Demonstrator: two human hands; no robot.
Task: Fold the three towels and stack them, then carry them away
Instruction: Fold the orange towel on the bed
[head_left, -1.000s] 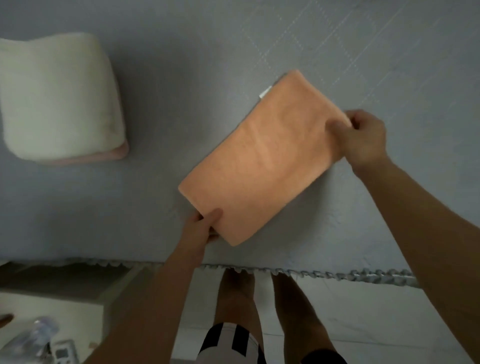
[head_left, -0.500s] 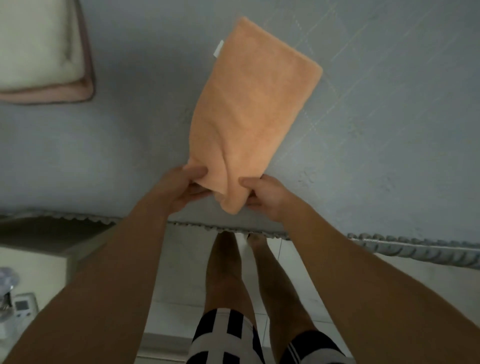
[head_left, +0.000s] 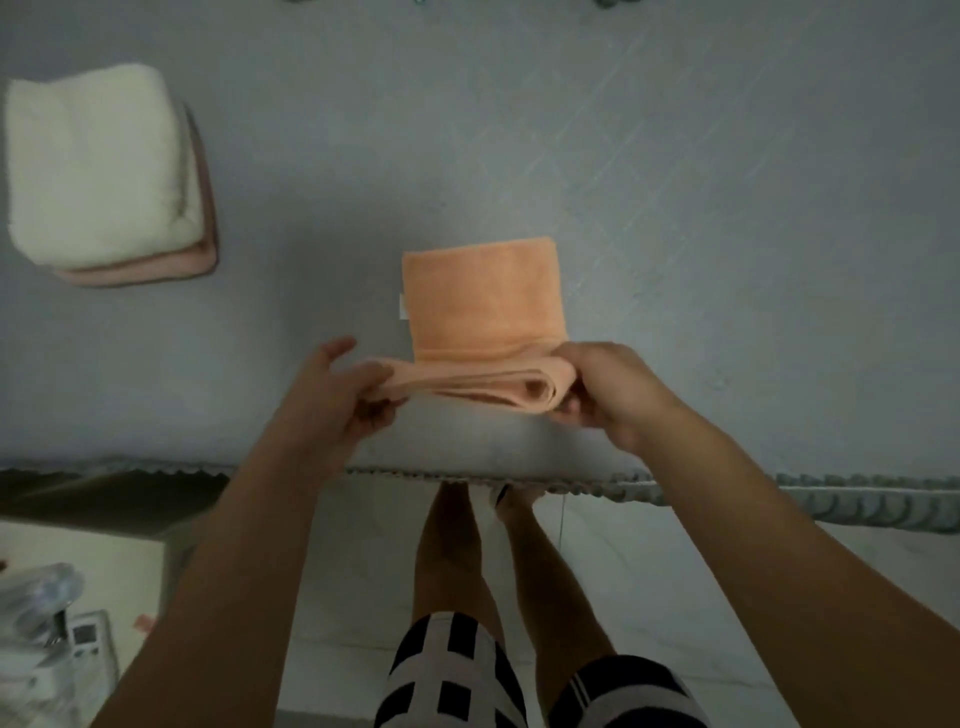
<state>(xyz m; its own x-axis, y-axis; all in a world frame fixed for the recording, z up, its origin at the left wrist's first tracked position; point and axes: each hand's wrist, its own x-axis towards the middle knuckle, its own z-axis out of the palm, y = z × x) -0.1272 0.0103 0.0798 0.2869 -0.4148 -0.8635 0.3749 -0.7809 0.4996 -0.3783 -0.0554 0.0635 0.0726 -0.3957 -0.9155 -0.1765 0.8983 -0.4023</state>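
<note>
Hands work the last towel: left hand (head_left: 358, 387) and right hand (head_left: 605, 387) each pinch an end of the folded orange towel (head_left: 483, 306) near the bed (head_left: 675, 182) edge. Squaring edges before release would suit the cream-and-pink towel stack (head_left: 104, 166) at far left.

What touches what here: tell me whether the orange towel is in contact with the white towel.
Apart. The head view shows bare grey bedspread between the orange towel, held by both hands, and the white towel stacked at the far left.
</note>
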